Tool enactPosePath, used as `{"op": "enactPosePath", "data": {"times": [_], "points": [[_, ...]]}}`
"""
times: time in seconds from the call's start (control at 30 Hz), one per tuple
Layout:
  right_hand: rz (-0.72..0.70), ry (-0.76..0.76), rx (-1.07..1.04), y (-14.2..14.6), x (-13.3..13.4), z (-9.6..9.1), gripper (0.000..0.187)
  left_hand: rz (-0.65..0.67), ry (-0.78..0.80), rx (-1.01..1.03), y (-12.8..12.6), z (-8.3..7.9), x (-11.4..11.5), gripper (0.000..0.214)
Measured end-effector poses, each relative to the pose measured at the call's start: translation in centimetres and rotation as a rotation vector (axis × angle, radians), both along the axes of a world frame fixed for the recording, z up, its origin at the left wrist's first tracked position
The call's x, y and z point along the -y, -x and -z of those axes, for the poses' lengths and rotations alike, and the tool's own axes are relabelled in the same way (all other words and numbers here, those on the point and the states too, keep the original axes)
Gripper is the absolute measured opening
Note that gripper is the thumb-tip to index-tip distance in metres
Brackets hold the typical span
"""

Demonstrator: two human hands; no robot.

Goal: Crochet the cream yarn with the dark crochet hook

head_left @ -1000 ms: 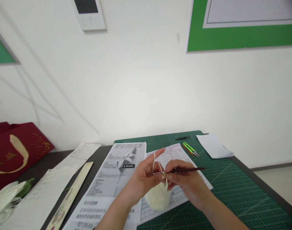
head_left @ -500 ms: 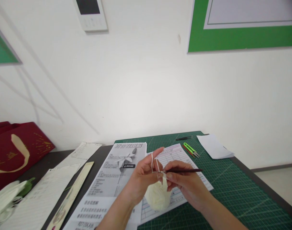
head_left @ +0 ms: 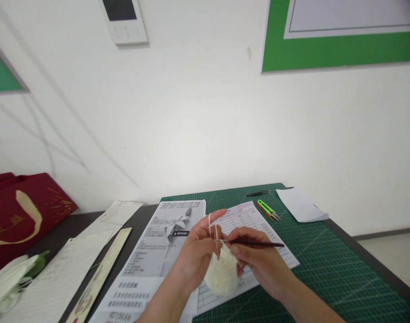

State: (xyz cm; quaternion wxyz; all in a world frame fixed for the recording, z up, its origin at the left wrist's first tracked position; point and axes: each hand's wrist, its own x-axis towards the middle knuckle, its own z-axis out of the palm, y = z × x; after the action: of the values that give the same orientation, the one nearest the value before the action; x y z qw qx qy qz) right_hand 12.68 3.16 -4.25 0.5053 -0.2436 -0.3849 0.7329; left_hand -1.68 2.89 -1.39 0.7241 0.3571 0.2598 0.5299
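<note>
My left hand (head_left: 194, 253) is closed, with pale yarn looped over its raised forefinger and pinched by thumb and fingers. My right hand (head_left: 259, 262) grips a dark crochet hook (head_left: 259, 244) whose tip meets the yarn loops between the two hands. A cream ball of yarn (head_left: 221, 274) lies on the papers just below and between both hands, its strand running up to the left forefinger.
Printed instruction sheets (head_left: 166, 242) and a form (head_left: 250, 220) lie on a green cutting mat (head_left: 326, 264). Green thread snips (head_left: 268, 209), a dark pen (head_left: 258, 194) and white paper (head_left: 301, 205) sit at the back. A red bag (head_left: 19, 215), a ruler (head_left: 99, 273) and white cloth (head_left: 8, 278) lie left.
Both hands have shifted slightly left and down, closer to the yarn ball. The hook's handle now points a little lower to the right.
</note>
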Motion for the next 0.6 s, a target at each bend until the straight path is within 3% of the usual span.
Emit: {"op": "enactPosePath", "data": {"times": [0.3, 0.6], "points": [[0.026, -0.024, -0.012, -0.22, -0.09, 0.49, 0.020, -0.026, 0.003, -0.058, -0.33, 0.11, 0.09, 0.051], [0.114, -0.052, -0.105, -0.39, 0.05, -0.32, 0.014, 0.090, -0.035, -0.059, 0.04, 0.16, 0.11, 0.053]]}}
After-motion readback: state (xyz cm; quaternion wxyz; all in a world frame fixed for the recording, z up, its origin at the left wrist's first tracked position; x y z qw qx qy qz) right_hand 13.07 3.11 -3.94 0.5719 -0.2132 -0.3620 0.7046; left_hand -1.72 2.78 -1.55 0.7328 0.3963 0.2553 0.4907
